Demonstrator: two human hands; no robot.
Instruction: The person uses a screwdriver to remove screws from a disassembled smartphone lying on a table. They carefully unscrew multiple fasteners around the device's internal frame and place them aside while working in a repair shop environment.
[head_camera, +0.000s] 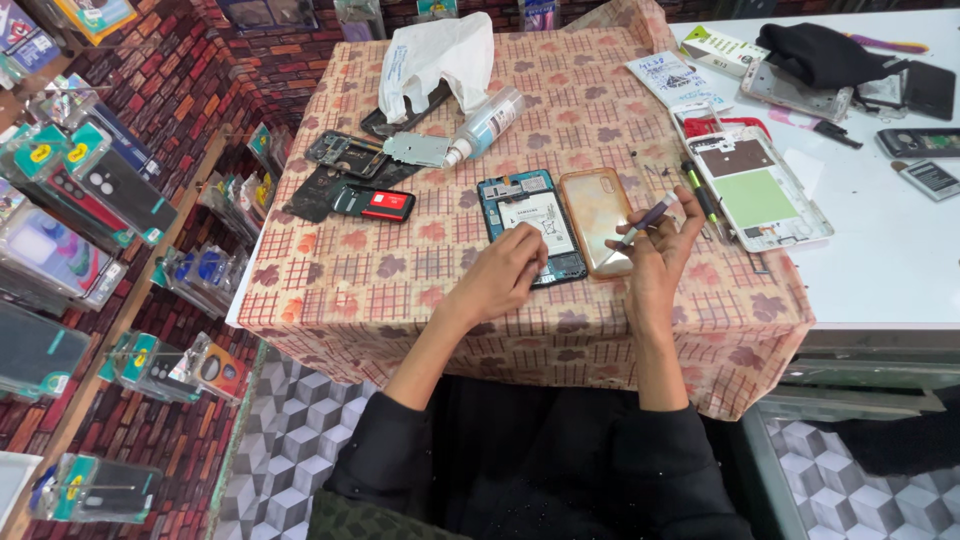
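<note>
Bright, even light from overhead; the white counter (890, 250) glares, nearly washed out. Shadows under the hands are soft. Centre sharp; the racks (80, 200) at left bend and smear toward the edge.

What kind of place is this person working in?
Most likely a small phone repair stall. An opened blue-framed phone with its battery exposed lies under the left hand, loose dark circuit parts sit on the checked tablecloth, and packaged phone cases hang nearby.

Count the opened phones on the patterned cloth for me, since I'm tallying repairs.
2: the blue-framed opened phone under the left hand, and the white-framed opened phone at the cloth's right edge, beyond the right hand. Loose parts upper left may hide more.
</note>
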